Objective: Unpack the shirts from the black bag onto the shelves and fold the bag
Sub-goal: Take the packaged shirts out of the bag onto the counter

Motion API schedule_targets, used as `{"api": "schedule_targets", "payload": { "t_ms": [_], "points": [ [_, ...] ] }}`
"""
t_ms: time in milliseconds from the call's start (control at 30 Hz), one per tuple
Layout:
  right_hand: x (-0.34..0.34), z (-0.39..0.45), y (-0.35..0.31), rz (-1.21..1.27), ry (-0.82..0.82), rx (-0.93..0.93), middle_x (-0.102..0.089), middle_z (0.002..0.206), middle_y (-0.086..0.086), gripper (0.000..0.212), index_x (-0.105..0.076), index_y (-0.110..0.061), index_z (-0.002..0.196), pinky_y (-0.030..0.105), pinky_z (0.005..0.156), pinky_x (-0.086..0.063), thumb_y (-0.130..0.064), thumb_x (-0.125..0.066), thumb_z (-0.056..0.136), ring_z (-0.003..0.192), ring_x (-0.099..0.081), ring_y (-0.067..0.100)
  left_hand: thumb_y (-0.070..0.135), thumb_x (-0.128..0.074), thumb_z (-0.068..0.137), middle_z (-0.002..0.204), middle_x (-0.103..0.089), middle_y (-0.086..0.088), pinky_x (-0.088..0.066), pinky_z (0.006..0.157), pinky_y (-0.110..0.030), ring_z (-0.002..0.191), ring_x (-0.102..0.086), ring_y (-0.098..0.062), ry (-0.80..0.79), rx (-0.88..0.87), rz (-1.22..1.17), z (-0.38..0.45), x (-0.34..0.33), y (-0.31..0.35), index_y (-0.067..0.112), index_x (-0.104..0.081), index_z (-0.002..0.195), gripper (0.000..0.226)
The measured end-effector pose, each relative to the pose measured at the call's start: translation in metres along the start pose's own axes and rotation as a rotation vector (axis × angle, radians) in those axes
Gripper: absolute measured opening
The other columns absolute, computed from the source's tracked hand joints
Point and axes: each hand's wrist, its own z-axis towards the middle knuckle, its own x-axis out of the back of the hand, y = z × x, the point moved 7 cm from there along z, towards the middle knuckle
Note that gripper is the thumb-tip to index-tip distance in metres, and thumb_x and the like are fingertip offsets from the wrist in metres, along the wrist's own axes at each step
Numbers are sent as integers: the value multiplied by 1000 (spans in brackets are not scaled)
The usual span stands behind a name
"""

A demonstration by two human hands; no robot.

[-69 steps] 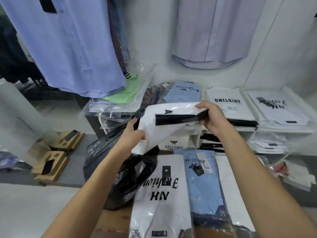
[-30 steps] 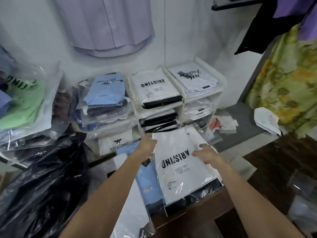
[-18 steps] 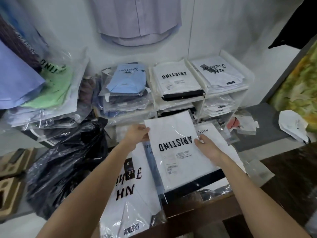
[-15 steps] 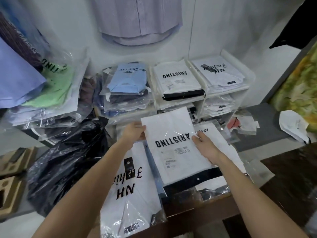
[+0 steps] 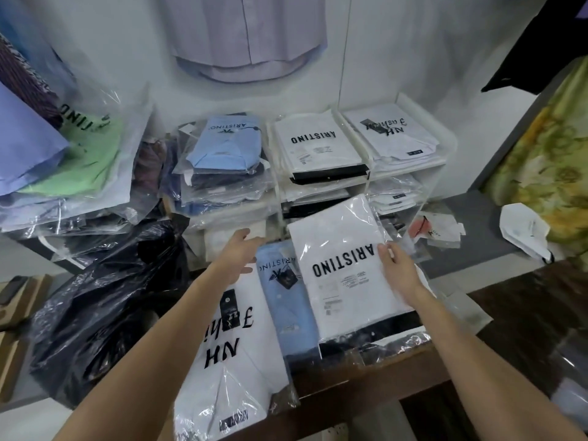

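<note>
I note R hand (image 5: 399, 272) flat on white pack (image 5: 340, 265), prob. steadying it on counter (image 5: 366, 380); L hand (image 5: 237, 256) spread, empty.

High on the white wall, a pale lilac shirt (image 5: 248, 36) on display, hem down. At top right, a black garment (image 5: 537, 52) hanging above a yellow-green floral cloth (image 5: 547, 154). On the grey floor (image 5: 477, 249) beneath, a crumpled white paper bag (image 5: 525, 230), and near it torn wrappers (image 5: 437, 229) with a red scrap. At far left, brown cardboard boxes (image 5: 19, 300). Nearest, a dark wooden table (image 5: 525, 313).
</note>
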Motion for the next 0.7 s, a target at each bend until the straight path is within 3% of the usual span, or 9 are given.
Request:
{"api": "schedule_targets", "payload": {
  "t_ms": [33,100,200,333,400,500,600,700],
  "points": [
    [10,9,11,-99,-5,-41,-71,116,5,56,-60,-27,123,48,97,-53,-72,-47,91,110,-66,30,30,-64,96,140,-52,-11,-49,98,-46,117,-57,-34,-10,3,5,0,-3,-1,22,-34,150,63],
    [24,21,28,-344,2,-137,-64,132,15,54,-52,-16,138,47,102,-48,-54,-44,102,122,-59,38,28,-64,96,139,-54,-11,-49,94,-43,117,-57,-33,-35,-11,22,-1,-8,1,21,-37,148,58],
    [41,26,41,-564,122,-251,-60,131,23,45,-48,-8,136,49,98,-47,-40,-40,106,121,-57,42,26,-64,96,135,-56,-9,-49,92,-40,117,-57,-31,-43,-41,52,-3,-6,6,22,-42,146,55],
    [47,21,31,-707,342,-200,-45,144,27,59,-35,-15,147,54,102,-41,-49,-47,100,128,-45,47,25,-67,94,124,-60,-8,-51,97,-42,113,-60,-28,25,-102,76,-6,21,20,23,-49,140,49],
    [29,16,19,-733,245,-112,-34,152,24,76,-28,-28,153,57,106,-35,-72,-42,92,135,-37,47,23,-66,94,119,-63,-5,-52,95,-40,108,-61,-23,79,-164,97,-13,43,30,24,-55,132,39],
    [-12,15,28,-882,-91,-107,-8,166,9,108,-9,-46,157,63,115,-20,-100,-37,67,149,-12,46,20,-65,94,111,-68,-4,-51,89,-38,100,-65,-19,166,-275,106,-26,84,40,23,-62,124,30],
    [-22,24,35,-944,-227,-113,3,169,2,123,0,-52,156,67,118,-10,-106,-37,52,153,0,42,20,-67,92,105,-70,-2,-51,82,-30,88,-66,-13,231,-335,88,-45,133,38,24,-66,114,23],
    [-16,38,26,-988,-293,-133,2,170,2,134,-4,-51,156,69,118,-5,-105,-50,42,154,5,41,21,-67,92,102,-72,-4,-51,82,-35,87,-66,-17,325,-306,65,-61,190,22,28,-67,101,12]
  ]
}}
